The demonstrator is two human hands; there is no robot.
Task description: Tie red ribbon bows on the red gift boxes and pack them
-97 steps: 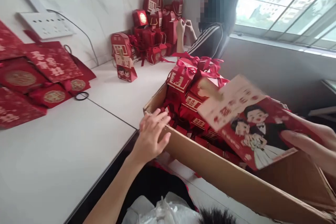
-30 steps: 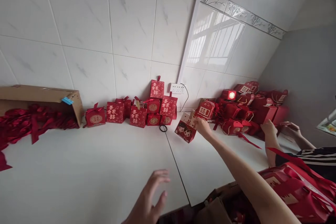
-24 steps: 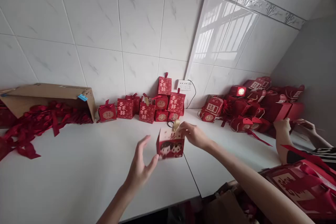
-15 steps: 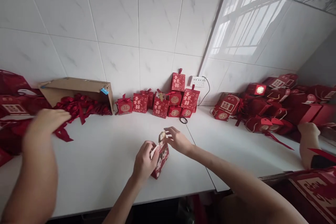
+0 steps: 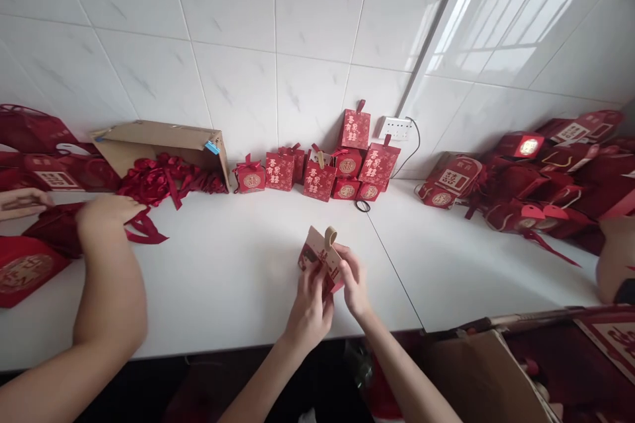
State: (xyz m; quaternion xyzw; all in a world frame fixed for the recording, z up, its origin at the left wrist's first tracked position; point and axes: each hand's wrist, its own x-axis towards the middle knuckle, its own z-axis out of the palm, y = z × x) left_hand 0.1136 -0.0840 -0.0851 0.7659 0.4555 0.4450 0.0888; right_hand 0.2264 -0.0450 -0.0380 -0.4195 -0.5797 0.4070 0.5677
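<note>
Newly turned, the box sits gripped between left hand and, apparently, right hand.

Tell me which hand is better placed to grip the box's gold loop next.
The right hand, probably: its fingertips are at the right edge of the box, close below the gold loop. The left hand sits lower, fingers over the printed face.
</note>
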